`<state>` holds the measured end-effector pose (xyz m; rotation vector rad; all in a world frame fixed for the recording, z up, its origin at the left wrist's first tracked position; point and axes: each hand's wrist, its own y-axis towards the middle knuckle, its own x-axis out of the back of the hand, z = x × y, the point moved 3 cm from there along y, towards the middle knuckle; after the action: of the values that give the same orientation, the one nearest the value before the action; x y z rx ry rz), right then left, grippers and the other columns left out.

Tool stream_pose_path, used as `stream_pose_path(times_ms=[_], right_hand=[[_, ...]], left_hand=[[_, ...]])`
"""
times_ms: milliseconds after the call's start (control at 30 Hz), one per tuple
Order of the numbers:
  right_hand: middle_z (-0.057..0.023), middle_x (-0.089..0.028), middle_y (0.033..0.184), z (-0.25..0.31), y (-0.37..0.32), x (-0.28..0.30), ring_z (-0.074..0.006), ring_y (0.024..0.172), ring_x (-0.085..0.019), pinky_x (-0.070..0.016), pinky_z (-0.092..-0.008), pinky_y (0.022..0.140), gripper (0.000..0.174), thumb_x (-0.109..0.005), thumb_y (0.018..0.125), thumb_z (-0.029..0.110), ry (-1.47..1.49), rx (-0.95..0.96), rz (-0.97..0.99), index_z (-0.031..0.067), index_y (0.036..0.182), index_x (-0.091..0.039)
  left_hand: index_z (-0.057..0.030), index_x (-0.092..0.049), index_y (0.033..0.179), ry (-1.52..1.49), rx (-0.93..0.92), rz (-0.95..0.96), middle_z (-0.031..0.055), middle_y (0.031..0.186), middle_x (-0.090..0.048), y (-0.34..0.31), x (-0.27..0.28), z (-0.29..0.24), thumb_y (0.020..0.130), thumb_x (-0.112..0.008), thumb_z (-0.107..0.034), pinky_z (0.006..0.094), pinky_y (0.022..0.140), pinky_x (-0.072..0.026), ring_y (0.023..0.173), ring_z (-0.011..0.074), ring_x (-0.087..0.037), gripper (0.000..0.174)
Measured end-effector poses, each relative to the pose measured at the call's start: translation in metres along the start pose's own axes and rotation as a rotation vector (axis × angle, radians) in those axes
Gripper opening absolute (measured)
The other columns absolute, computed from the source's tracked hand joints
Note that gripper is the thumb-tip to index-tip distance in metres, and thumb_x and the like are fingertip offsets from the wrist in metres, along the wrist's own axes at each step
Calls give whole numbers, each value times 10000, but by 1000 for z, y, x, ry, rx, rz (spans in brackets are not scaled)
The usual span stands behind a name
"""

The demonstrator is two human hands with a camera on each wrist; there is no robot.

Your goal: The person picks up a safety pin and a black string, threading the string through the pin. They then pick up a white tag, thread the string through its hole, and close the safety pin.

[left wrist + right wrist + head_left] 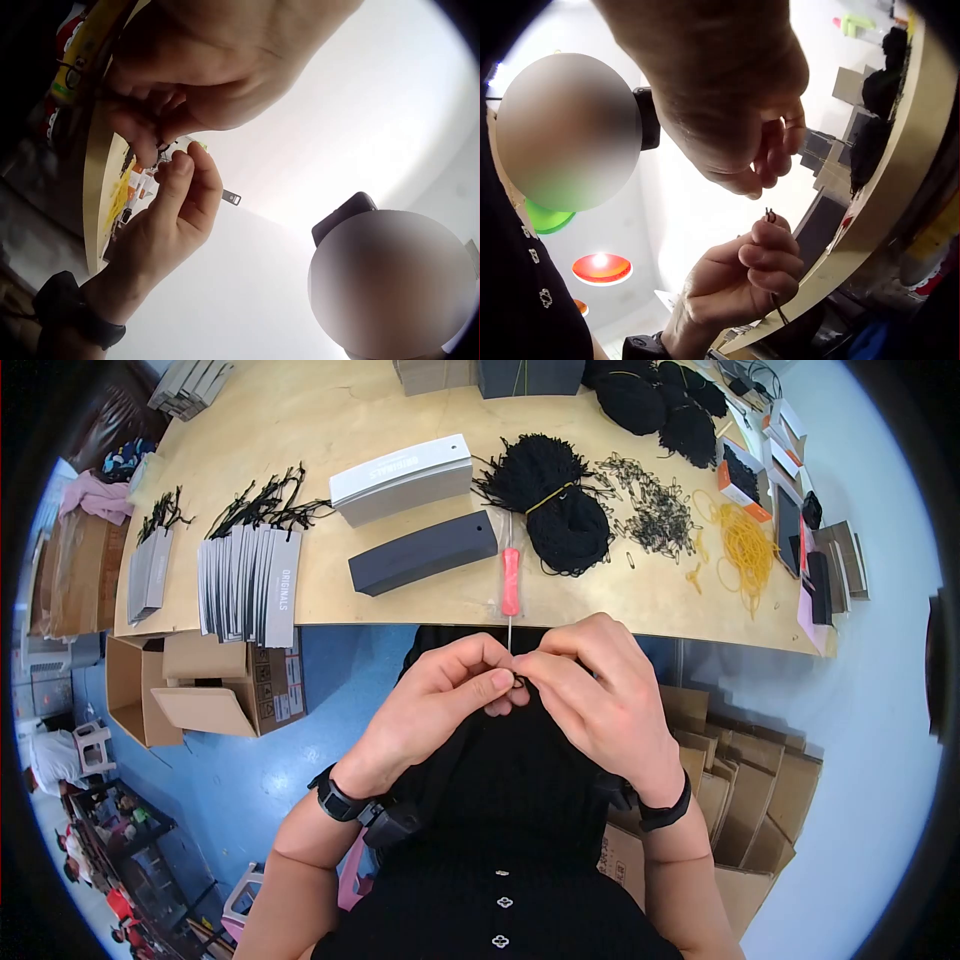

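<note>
Between the fingertips of my left hand [430, 690] is a small piece of black cord [518, 680]. The right wrist view shows the left hand [742, 277] pinching this cord [770, 216], short ends poking up past the thumb and a strand hanging below. My right hand [610, 700] is beside it with bent fingers, their tips close to the cord; whether they grip any of it is unclear. In the left wrist view the right hand's [172, 210] thumb and forefinger are close together. A red-handled tool [511, 580] lies at the table edge, its thin shaft pointing at the hands.
On the table [270, 420] are corded grey tags [248, 585], a white stack [400, 480], a dark stack [423, 555], black cord bundles [565, 510], safety pins [655, 510] and yellow bands [748, 555]. Cardboard boxes [235, 680] stand below left, flattened cardboard [750, 790] below right.
</note>
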<state>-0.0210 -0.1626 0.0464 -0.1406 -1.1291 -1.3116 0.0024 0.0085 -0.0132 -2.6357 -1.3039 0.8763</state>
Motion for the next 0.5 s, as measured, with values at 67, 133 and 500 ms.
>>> stream_pose_path(times_ms=[67, 133, 500], right_hand=[[-38, -568, 885, 2, 3, 1, -226, 816, -580, -461, -346, 719, 269, -739, 705, 50, -10, 21, 74, 69, 966, -678], [-38, -568, 885, 1, 1, 0, -226, 815, -581, -460, -349, 725, 267, -737, 708, 48, -3, 12, 53, 70, 967, -678], [-41, -572, 893, -2, 0, -1, -227, 820, -589, -453, -358, 756, 238, -742, 720, 60, -27, 35, 72, 68, 946, -669]], left_hand=[[-27, -608, 1020, 5, -67, -2, 30, 863, -651, 0, 1, 1, 1011, -564, -138, 233, 724, -503, 776, 86, -608, 119], [-33, -602, 1013, -40, -59, 8, 43, 866, -670, 0, 1, 1, 1015, -555, -139, 239, 715, -506, 760, 94, -617, 117], [7, -670, 1004, -9, -4, 23, 54, 882, -684, 0, 3, -3, 983, -620, -165, 248, 728, -506, 781, 110, -640, 181]])
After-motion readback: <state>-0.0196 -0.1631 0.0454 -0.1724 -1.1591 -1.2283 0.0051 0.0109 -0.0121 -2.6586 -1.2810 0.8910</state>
